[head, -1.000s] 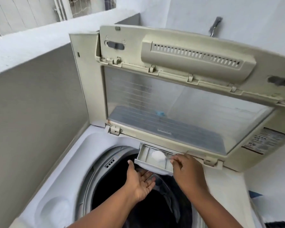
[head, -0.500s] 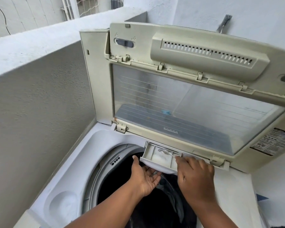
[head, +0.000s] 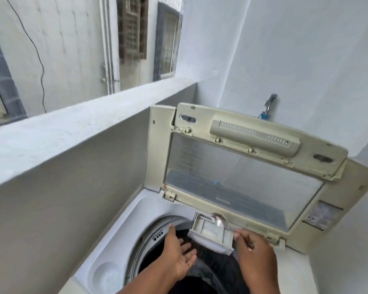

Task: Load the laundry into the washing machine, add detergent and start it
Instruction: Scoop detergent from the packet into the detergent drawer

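Adding detergent: right hand [head: 256, 250] pinches spoon [head: 219, 221] over pulled-out detergent drawer [head: 212, 234] at tub rim. Left hand [head: 180, 257], spread, palm up, cups beneath drawer. Tip spoon slowly; keep powder inside compartment; dark laundry [head: 217, 270] in drum below.

The washing machine [head: 123, 247] is seen with its lid [head: 242, 170] raised upright; the detergent drawer [head: 212, 234] is pulled out over the dark drum [head: 200, 272]; a spoon [head: 219, 219] (blurred) is held above it by the right hand [head: 255, 255]; the left hand [head: 179, 255] is spread palm-up just below the drawer.
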A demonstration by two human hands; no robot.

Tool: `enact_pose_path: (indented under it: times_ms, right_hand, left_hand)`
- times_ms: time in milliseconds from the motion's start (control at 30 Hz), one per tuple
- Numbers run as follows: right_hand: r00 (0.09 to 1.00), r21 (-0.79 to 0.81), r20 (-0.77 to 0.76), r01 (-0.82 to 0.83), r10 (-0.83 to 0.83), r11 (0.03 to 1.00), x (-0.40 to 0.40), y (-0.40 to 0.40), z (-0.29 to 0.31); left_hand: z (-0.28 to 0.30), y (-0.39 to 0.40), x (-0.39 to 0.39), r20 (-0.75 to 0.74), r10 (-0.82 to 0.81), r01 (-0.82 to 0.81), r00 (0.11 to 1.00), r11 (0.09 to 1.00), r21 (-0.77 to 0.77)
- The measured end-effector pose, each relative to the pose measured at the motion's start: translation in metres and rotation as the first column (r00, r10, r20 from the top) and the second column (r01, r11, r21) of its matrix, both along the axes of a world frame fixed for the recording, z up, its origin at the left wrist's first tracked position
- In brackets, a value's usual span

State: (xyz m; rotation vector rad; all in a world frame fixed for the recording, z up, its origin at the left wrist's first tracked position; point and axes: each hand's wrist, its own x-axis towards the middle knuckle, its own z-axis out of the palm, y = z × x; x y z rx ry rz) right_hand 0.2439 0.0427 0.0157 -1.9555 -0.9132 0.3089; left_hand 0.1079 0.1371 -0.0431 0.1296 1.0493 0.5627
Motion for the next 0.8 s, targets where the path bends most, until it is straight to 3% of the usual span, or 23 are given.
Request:
enact_pose_path:
  times_ms: [67,133,300,467,600,800]
  right_hand:
    - [0.975,0.05,-0.222,0.011,0.001,0.999,-0.019,-0.009,0.02]
    - [0.949,0.076,-0.313,-0.019,0.042,0.997,-0.035,-0.018,0.039]
    - [0.922,0.178,-0.274,-0.231,0.273,0.957,-0.065,-0.045,0.085]
    - [0.844,0.19,-0.173,-0.478,0.509,0.857,-0.094,-0.078,0.13]
    - [0.723,0.199,-0.147,-0.647,0.675,0.736,-0.125,-0.102,0.171]
    - [0.479,0.208,-0.232,-0.826,0.847,0.524,-0.21,-0.121,0.218]
  left_hand:
    - [0.02,-0.011,-0.018,-0.004,0.028,-0.028,1.0,1.0,0.004]
    - [0.04,-0.025,-0.036,-0.002,0.054,-0.054,0.999,0.998,0.02]
    - [0.084,-0.074,-0.087,0.077,0.215,-0.225,0.974,0.962,0.155]
    - [0.124,-0.151,-0.148,0.133,0.444,-0.463,0.886,0.854,0.238]
    - [0.161,-0.206,-0.2,0.13,0.575,-0.586,0.808,0.76,0.28]
    - [0.225,-0.288,-0.287,0.224,0.756,-0.768,0.615,0.509,0.39]
